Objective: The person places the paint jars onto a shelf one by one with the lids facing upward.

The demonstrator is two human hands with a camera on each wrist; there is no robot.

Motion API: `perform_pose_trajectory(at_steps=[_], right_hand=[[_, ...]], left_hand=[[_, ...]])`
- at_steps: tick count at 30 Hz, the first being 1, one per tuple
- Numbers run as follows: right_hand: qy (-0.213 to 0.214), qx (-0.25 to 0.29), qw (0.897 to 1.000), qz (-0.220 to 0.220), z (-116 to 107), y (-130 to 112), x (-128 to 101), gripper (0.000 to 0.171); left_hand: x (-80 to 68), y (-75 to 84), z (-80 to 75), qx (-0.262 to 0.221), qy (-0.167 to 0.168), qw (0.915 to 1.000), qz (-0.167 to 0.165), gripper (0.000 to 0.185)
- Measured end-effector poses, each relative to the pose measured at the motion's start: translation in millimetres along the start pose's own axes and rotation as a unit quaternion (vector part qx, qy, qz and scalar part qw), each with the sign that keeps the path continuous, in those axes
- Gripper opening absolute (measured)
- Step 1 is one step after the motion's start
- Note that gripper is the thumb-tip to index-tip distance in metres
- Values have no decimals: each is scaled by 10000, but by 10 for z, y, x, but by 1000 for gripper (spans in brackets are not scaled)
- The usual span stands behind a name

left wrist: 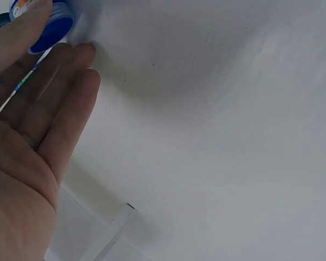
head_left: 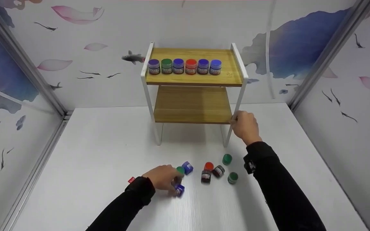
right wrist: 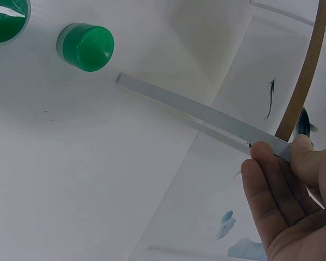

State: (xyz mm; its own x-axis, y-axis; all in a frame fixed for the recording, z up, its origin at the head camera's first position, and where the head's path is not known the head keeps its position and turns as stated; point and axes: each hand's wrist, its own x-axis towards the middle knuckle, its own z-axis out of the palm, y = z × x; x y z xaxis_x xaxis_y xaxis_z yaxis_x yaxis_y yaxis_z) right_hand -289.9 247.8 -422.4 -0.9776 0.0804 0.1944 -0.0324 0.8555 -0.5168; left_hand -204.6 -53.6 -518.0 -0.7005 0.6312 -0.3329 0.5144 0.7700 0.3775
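Nearest us, two black sleeves reach in over a white tabletop [head_left: 104, 160]. Our left hand [head_left: 163, 177] pinches a blue jar [head_left: 180, 190] low over that tabletop, thumb laid across it and the remaining fingers extended. In the left wrist view its lid is glossy, deep blue and round, and a corner of the label shows orange and white, too cropped for us to read.

Just beyond the fingers sit a green lid [head_left: 180, 169] and a second blue jar [head_left: 187, 167], tipped over. To their right we see a red lid [head_left: 208, 166] close to two dark jars [head_left: 218, 171], whose pale label bands carry lettering too small to make out, and two green jars [head_left: 233, 178] apart from each other.

Farther off, our right hand [head_left: 246, 126] grips the right leg of a white-framed rack [head_left: 194, 104], thumb and fingers on either side, level with the lower wood-toned shelf. Along the upper shelf six jars [head_left: 191, 66] stand upright in a row: purple, green, blue, red, blue, lighter blue, each with a label we cannot read.

Behind, white walls [head_left: 185, 19] bear pink petals, fish and blue washes, with metal strips at the corners.
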Motion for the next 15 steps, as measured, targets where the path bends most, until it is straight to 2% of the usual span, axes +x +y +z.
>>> perform_pose_trajectory(at_steps=[8,15], right_hand=[[-66,12,10000,-12,-4,-8,-11,12],[-65,-22,9999,118,-18,-7,-7,15]], left_hand=[[-11,24,-4,-204,-64,9998,-4,25],[35,23,-19,-425,-79,9987,285,25]])
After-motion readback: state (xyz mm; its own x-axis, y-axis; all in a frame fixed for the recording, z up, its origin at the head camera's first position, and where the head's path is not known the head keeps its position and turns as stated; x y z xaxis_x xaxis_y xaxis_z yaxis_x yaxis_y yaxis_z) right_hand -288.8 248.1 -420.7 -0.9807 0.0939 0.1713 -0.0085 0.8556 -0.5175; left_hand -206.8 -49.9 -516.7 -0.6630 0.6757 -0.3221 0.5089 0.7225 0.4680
